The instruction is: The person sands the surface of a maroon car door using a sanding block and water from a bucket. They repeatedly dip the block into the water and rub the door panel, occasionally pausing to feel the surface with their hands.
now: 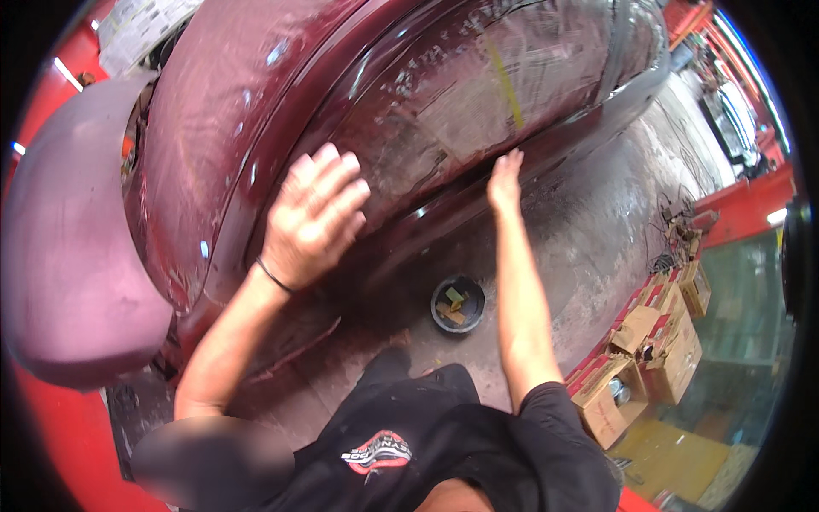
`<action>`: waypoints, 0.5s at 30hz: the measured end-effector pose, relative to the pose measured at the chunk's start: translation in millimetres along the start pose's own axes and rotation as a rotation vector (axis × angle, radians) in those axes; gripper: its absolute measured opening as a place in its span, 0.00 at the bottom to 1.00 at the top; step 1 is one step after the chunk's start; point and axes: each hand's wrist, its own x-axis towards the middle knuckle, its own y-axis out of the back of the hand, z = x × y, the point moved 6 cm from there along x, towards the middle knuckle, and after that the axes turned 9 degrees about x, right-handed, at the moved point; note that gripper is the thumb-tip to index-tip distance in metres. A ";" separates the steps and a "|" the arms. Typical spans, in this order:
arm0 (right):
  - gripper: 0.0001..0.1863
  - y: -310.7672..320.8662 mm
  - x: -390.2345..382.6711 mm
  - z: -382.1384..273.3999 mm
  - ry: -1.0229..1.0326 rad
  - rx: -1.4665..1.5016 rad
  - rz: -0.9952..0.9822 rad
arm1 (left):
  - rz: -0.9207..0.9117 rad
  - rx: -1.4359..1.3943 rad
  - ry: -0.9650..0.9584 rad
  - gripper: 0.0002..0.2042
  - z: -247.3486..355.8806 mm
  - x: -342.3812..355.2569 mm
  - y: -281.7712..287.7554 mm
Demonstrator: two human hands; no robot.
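Two hands [311, 218] [505, 181] are near maroon bodywork [401, 158], shirt [478, 448] bearing lettering [377, 452].

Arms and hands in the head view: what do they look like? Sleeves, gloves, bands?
Left hand: no glove, thin dark band around the wrist. Right hand: no glove, no band visible; short black cloth sleeve on that arm. Both forearms uncovered. Blur hides any sleeve on the left.

Inverted pale lettering [378, 452] noted on the red-and-white emblem of a black short-sleeved shirt [461, 435]; small red markings, illegible, on an open brown cardboard box [600, 412].
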 end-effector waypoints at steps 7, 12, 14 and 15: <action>0.39 115.5 -75.6 143.6 -0.314 0.028 -0.238 | -1.140 -0.467 0.554 0.15 183.7 -332.7 -135.8; 0.39 151.0 -206.5 199.5 -0.605 -0.096 -0.567 | -0.917 -0.940 1.281 0.08 300.8 -439.1 -117.5; 0.39 157.1 -253.7 186.0 -0.555 -0.105 -0.780 | -0.938 -0.799 1.429 0.10 339.1 -446.0 -101.4; 0.39 160.0 -278.2 176.6 -0.538 -0.135 -0.879 | -0.952 -0.866 1.552 0.10 361.6 -447.6 -98.1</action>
